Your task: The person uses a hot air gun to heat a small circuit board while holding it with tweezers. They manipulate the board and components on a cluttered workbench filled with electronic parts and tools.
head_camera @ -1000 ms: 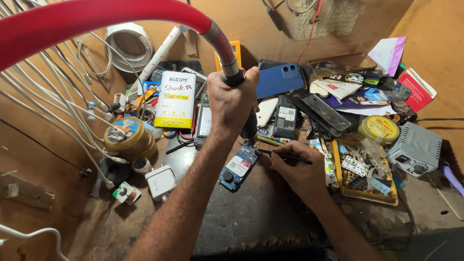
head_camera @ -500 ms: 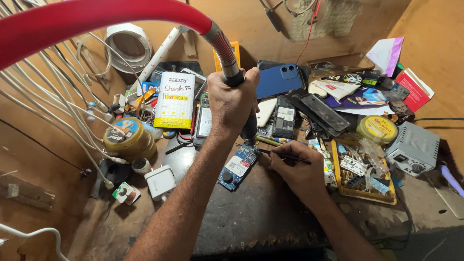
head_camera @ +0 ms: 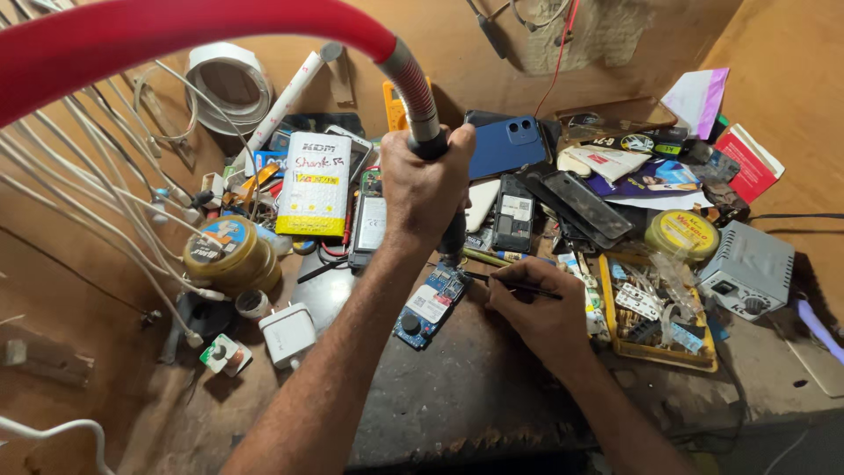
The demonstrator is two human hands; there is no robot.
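Note:
My left hand (head_camera: 424, 186) grips the black handle of a hot-air tool (head_camera: 451, 233), its nozzle pointing down at the top end of a small blue circuit board (head_camera: 431, 303) lying on the dark mat (head_camera: 457, 387). A ribbed grey hose (head_camera: 411, 84) with a red sleeve runs up and left from the handle. My right hand (head_camera: 538, 314) holds thin black tweezers (head_camera: 514, 283), their tips touching the board's upper right edge.
Phones and phone parts (head_camera: 512, 211) crowd the back of the bench. A yellow-and-white packet (head_camera: 314, 183), a brass-coloured tin (head_camera: 220, 255) and a white charger (head_camera: 288, 334) lie left. A yellow parts tray (head_camera: 655, 308), yellow tin (head_camera: 681, 233) and grey station box (head_camera: 747, 268) sit right. White cables (head_camera: 79, 193) hang left.
The left hand and tool have shifted slightly; the nozzle stays over the board. The right hand keeps the tweezers at the board's edge.

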